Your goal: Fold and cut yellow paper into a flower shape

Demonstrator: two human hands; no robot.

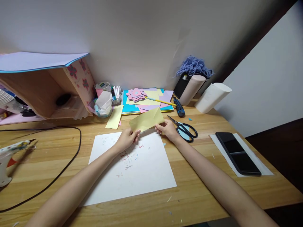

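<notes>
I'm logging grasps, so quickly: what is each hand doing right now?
Left hand: closed, holding the yellow paper at its lower edge.
Right hand: closed, pinching the same paper near its right end.

The held yellow paper [147, 120] partly hides the paper stack [131, 108]; the edge crops a glue gun [4, 164].

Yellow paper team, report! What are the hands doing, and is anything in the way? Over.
Left hand, right hand: both pinching yellow paper. Held near white sheet's far edge. Scissors beside right hand, not blocking.
</notes>
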